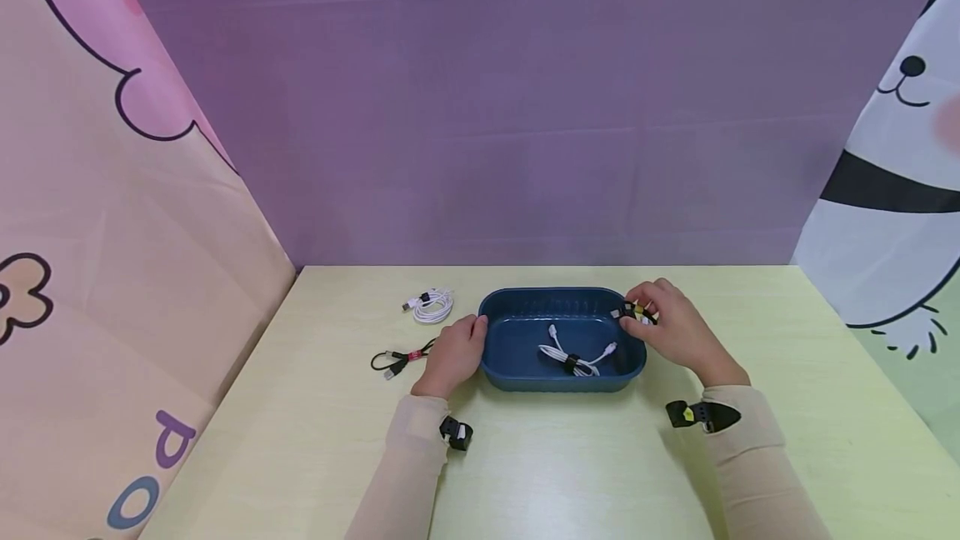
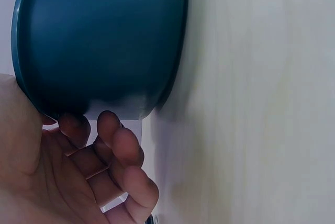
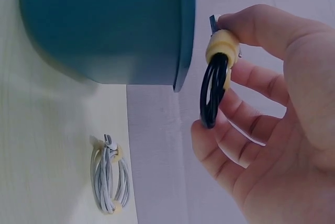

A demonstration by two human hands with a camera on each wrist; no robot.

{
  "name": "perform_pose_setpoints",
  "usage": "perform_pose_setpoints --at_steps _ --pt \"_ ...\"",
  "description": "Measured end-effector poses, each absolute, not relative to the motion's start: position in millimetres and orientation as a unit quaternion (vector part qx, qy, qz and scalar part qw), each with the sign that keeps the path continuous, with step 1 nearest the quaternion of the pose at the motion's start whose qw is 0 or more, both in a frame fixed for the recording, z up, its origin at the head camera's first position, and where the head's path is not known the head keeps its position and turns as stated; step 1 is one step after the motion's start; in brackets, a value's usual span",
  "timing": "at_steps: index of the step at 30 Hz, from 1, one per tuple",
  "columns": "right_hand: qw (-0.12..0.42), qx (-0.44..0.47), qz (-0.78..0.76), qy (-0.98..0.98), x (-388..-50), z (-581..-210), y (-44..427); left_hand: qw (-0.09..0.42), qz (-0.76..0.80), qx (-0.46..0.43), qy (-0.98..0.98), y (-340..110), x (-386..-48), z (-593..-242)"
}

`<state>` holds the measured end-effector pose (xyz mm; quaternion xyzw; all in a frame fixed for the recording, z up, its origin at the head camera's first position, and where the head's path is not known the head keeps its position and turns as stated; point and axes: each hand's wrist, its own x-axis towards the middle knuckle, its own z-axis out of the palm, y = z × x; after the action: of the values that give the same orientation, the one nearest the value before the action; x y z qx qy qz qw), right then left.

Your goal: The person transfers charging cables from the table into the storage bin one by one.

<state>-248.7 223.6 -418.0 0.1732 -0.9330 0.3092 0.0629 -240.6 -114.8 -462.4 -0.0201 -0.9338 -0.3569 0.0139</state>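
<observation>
A dark blue plastic basin (image 1: 555,385) stands on the table, with a coiled white cable (image 1: 558,354) bound by a black strap inside it. My left hand (image 1: 457,352) grips the basin's left end, thumb at the rim and fingers against the outer wall. At the right end, above the rim, my right hand (image 1: 681,332) pinches a coiled black cable (image 3: 213,93) with a yellow tie; its metal plug points over the basin. The right wrist view also shows a coiled white cable (image 3: 110,179) with yellowish ties lying on the table beyond the basin.
Left of the basin lie a coiled white cable (image 1: 432,307) with a black strap and a black cable (image 1: 401,359) with a red tie, partly hidden by my left hand. A purple cloth (image 1: 540,123) hangs behind the table, with printed cloths at both sides.
</observation>
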Motion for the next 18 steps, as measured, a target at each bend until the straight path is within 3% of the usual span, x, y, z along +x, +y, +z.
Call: perform_pose_setpoints --at_steps 18 --pt "0.074 0.180 0.312 -0.930 -249.5 -422.6 215.7 0.008 -0.354 -0.016 -0.935 -114.6 -241.3 -461.4"
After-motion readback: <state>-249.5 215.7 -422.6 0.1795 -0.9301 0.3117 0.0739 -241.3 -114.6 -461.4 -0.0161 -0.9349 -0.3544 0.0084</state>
